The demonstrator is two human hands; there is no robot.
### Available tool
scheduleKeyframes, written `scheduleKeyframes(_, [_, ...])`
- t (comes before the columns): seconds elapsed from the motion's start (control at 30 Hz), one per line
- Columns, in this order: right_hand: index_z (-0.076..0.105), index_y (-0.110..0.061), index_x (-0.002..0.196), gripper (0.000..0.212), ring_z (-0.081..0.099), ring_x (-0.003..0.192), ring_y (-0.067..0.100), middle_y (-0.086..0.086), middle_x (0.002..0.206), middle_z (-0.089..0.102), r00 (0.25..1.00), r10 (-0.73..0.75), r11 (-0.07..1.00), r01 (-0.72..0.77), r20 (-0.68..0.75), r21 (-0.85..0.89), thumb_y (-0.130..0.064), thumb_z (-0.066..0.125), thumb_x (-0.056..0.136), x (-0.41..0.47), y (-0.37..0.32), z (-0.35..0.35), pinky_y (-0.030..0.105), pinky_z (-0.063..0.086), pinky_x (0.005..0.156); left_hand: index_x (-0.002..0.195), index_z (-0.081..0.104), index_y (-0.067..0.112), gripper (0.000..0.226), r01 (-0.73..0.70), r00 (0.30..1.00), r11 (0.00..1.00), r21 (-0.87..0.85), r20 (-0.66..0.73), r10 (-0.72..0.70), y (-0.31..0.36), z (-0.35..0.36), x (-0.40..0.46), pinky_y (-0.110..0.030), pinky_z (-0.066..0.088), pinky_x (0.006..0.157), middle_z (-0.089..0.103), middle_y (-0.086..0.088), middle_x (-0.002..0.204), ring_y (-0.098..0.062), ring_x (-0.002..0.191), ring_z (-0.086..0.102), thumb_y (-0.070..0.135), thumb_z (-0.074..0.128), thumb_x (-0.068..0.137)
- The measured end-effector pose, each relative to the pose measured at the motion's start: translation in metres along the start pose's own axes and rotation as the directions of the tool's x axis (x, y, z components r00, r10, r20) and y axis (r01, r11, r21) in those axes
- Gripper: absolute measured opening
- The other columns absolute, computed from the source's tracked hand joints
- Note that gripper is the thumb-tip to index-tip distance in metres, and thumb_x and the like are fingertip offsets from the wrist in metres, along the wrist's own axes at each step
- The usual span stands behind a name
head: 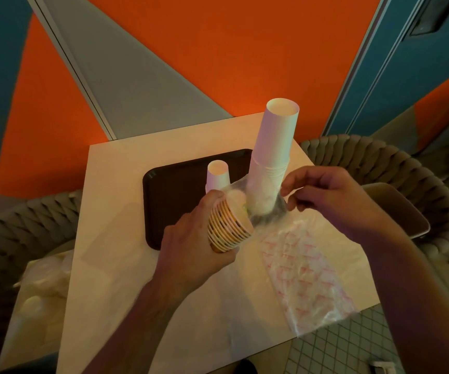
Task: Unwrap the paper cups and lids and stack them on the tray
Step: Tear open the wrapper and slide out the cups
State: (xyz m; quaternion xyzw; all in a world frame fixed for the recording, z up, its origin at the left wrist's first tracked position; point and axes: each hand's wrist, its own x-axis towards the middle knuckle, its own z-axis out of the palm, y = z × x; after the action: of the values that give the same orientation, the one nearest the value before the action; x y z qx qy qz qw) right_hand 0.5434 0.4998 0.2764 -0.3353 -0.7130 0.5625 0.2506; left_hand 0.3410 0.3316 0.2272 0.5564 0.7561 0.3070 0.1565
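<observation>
Gripping a nested stack of paper cups (pixel 230 228) by its rims, the left hand (pixel 193 247) holds it tilted above the white tabletop (pixel 115 238), its grip curled around the stack. The right hand (pixel 331 198) pinches the clear plastic wrapper (pixel 307 273) just beside a tall stack of upturned white cups (pixel 274 152); the wrapper trails down across the tabletop toward its near right corner. A dark brown tray (pixel 175 190) lies behind the hands, with a short stack of upturned cups (pixel 218 175) on it. Woven chairs (pixel 374 157) flank the tabletop, the left one holding pale wrapped bundles (pixel 40 292).
</observation>
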Motion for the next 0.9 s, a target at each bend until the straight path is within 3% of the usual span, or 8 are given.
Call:
scheduleKeyframes(0.07, [0.078,-0.011,0.092,0.036,0.073,0.079,0.02,0.007,0.088,0.076,0.999,-0.02,0.992,0.023,0.029,-0.122,0.015,0.053,0.093,0.0,-0.004,-0.001,0.028,0.056,0.073,0.142,0.014,0.047,0.107,0.015,1.0,0.999,0.031,-0.019,-0.014,0.002,0.001,0.0,-0.048,0.054,0.096,0.048,0.015,0.136,-0.006,0.12,0.051,0.053,0.089,0.065])
scheduleKeyframes(0.27, [0.079,-0.012,0.099,0.021,0.076,0.084,0.017,0.002,0.089,0.079,0.992,-0.065,0.986,0.081,0.113,-0.145,0.004,0.07,0.088,-0.004,-0.015,-0.004,0.028,0.06,0.082,0.136,0.008,0.044,0.106,0.035,0.999,0.989,0.142,-0.034,-0.03,0.007,0.0,0.001,-0.049,0.037,0.109,0.043,0.01,0.141,-0.01,0.133,0.037,0.058,0.085,0.066])
scheduleKeyframes(0.37, [0.079,-0.011,0.098,0.02,0.075,0.076,0.018,0.006,0.086,0.078,0.993,-0.081,0.99,0.09,0.088,-0.11,0.004,0.07,0.088,-0.005,-0.018,-0.004,0.027,0.061,0.076,0.142,0.017,0.038,0.099,0.023,1.0,0.962,0.272,-0.026,-0.016,0.005,-0.001,0.001,-0.048,0.029,0.108,0.041,0.012,0.142,-0.01,0.135,0.029,0.064,0.079,0.068])
scheduleKeyframes(0.5, [0.076,-0.01,0.104,0.022,0.073,0.07,0.024,0.011,0.084,0.076,0.965,0.063,0.995,-0.039,0.256,-0.097,0.004,0.061,0.095,-0.005,-0.016,-0.003,0.023,0.056,0.062,0.146,0.029,0.034,0.098,-0.004,0.998,0.94,0.341,-0.058,0.025,0.002,-0.003,0.0,-0.05,0.023,0.104,0.048,0.009,0.141,-0.014,0.135,0.033,0.063,0.08,0.067])
scheduleKeyframes(0.6, [0.08,-0.018,0.104,0.026,0.068,0.079,0.018,0.004,0.089,0.076,0.96,0.011,0.994,0.019,0.279,-0.105,0.001,0.064,0.094,-0.002,-0.013,0.004,0.028,0.056,0.072,0.151,0.025,0.035,0.1,-0.031,1.0,0.959,0.283,0.01,0.03,0.002,-0.004,0.002,-0.043,0.03,0.109,0.044,0.011,0.146,-0.01,0.134,0.037,0.061,0.079,0.072])
scheduleKeyframes(0.73, [0.078,-0.014,0.11,0.025,0.066,0.116,0.024,0.002,0.121,0.072,0.949,-0.078,0.994,0.098,0.305,-0.051,-0.005,0.073,0.088,0.002,-0.005,0.021,0.053,0.056,0.098,0.154,0.019,0.038,0.102,-0.03,0.998,0.983,0.179,0.067,0.018,0.003,-0.005,0.001,-0.04,0.05,0.102,0.041,0.012,0.146,-0.006,0.129,0.043,0.057,0.08,0.074])
scheduleKeyframes(0.83, [0.07,-0.016,0.128,0.049,0.062,0.125,0.023,0.0,0.136,0.065,0.929,-0.073,0.995,0.094,0.362,-0.04,-0.016,0.084,0.081,0.005,-0.002,0.021,0.053,0.055,0.099,0.153,0.018,0.04,0.103,-0.035,0.998,0.987,0.157,0.062,0.026,-0.001,-0.006,0.0,-0.04,0.053,0.099,0.044,0.013,0.143,-0.005,0.126,0.046,0.059,0.08,0.073])
scheduleKeyframes(0.9, [0.063,-0.021,0.136,0.064,0.059,0.129,0.021,0.0,0.138,0.063,0.915,-0.064,0.997,0.075,0.399,-0.012,-0.017,0.088,0.077,0.005,-0.003,0.014,0.044,0.057,0.097,0.151,0.016,0.043,0.103,-0.044,0.998,0.99,0.136,0.052,0.037,-0.002,-0.007,-0.002,-0.039,0.054,0.097,0.046,0.014,0.142,-0.005,0.123,0.048,0.06,0.08,0.072])
